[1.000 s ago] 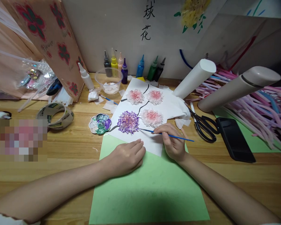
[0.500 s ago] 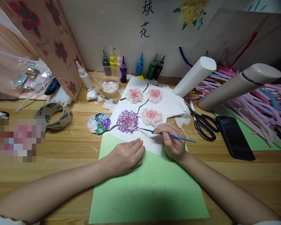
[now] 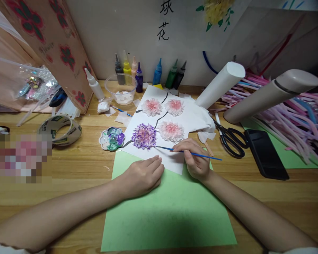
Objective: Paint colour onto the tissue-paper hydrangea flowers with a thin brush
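My right hand (image 3: 197,160) pinches a thin blue paintbrush (image 3: 201,155). The dark brush tip is at the lower right edge of a purple-tipped paper flower (image 3: 144,136). Three pink and white paper flowers, one of them the nearer right flower (image 3: 171,130), sit around it on a white sheet (image 3: 166,162) with painted black stems. My left hand (image 3: 144,174) rests palm down across the sheet's lower edge and a green sheet (image 3: 164,218). Its fingers are slightly bent and lie side by side. A flower-shaped paint palette (image 3: 111,138) with green and purple paint lies left of the purple flower.
Several paint bottles, including a purple one (image 3: 139,79), line the wall by a clear plastic bowl (image 3: 120,90). At left lies a tape roll (image 3: 59,130). On the right are scissors (image 3: 231,141), a black phone (image 3: 266,153), a white bottle (image 3: 219,86) and a grey bottle (image 3: 270,97).
The brush tip has shifted slightly down and left along the purple flower's edge. My left hand stays in place. The whole view has moved very slightly.
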{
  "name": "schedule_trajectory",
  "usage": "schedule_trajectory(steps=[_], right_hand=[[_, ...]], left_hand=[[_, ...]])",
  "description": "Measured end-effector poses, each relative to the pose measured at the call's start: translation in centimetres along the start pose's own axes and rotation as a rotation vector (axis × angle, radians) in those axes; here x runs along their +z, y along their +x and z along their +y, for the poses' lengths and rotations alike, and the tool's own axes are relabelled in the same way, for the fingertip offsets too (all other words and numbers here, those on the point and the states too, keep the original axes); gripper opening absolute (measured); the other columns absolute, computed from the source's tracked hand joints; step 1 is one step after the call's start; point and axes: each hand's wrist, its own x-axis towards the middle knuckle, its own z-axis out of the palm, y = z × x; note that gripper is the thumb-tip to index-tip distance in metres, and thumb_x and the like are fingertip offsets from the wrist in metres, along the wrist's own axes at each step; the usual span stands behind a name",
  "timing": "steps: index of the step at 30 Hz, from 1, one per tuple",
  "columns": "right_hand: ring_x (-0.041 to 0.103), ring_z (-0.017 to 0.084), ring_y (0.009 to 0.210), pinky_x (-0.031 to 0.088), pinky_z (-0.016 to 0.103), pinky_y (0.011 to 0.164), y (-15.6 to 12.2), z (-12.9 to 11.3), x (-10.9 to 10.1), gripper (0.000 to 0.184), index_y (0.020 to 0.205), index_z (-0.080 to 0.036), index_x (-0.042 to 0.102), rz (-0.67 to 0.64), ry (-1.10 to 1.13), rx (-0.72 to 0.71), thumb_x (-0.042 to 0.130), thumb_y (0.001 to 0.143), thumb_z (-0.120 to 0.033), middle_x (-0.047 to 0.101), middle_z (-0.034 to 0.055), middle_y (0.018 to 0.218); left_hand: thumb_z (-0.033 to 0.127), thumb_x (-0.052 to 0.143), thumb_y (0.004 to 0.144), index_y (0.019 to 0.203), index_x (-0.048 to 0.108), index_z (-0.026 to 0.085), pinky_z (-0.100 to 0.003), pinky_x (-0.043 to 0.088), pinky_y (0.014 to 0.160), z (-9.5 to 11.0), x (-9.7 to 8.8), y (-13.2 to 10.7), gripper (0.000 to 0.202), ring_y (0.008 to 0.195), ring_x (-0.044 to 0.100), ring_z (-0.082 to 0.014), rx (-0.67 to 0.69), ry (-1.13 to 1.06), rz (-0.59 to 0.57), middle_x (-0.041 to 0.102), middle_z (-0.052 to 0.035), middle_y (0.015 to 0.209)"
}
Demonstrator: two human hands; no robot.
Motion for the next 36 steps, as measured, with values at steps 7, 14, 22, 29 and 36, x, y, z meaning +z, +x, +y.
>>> schedule_trajectory(steps=[7,14,22,29,36], right_hand=[[0.064,0.019,0.078,0.051,0.034,0.071,0.14,0.09,0.07,0.023,0.091,-0.022,0.066,-0.069,0.0,0.054,0.043,0.094,-0.019,0.071,0.0037,0.081],[0.063,0.021,0.072,0.049,0.037,0.067,-0.42,0.23,0.06,0.028,0.086,-0.022,0.066,0.121,0.042,0.031,0.04,0.095,-0.024,0.07,0.0044,0.076],[0.062,0.02,0.075,0.049,0.035,0.069,-0.22,0.3,0.38,0.026,0.088,-0.022,0.064,0.002,-0.014,0.009,0.04,0.095,-0.02,0.069,0.0037,0.078],[0.064,0.021,0.08,0.05,0.037,0.072,-0.24,-0.04,0.4,0.026,0.091,-0.022,0.065,0.046,-0.094,-0.005,0.039,0.095,-0.021,0.071,0.005,0.083],[0.065,0.022,0.079,0.05,0.039,0.07,-0.71,0.6,0.4,0.027,0.088,-0.023,0.065,0.183,-0.078,-0.009,0.039,0.095,-0.026,0.071,0.0043,0.08]], left_hand=[[0.013,0.039,0.093,0.096,0.059,0.009,-0.032,0.061,0.081,-0.06,0.07,-0.14,0.021,0.104,0.068,-0.0244,-0.002,0.001,-0.022,0.071,-0.0149,0.103],[0.014,0.039,0.093,0.098,0.058,0.009,-0.032,0.06,0.081,0.0,0.22,-0.29,0.02,0.104,0.068,-0.0247,-0.003,-0.006,-0.022,0.071,-0.0154,0.106],[0.014,0.039,0.093,0.092,0.058,0.01,-0.032,0.06,0.079,0.11,0.28,-0.28,0.02,0.101,0.068,-0.0249,-0.002,0.007,-0.024,0.07,-0.0151,0.103],[0.013,0.036,0.094,0.091,0.056,0.011,-0.032,0.059,0.078,0.13,0.51,-0.42,0.021,0.1,0.068,-0.0248,0.009,0.035,-0.049,0.069,-0.0162,0.1],[0.012,0.037,0.094,0.093,0.055,0.011,-0.033,0.059,0.08,0.16,0.65,-0.57,0.018,0.103,0.067,-0.0241,0.007,0.032,-0.071,0.068,-0.0166,0.101]])
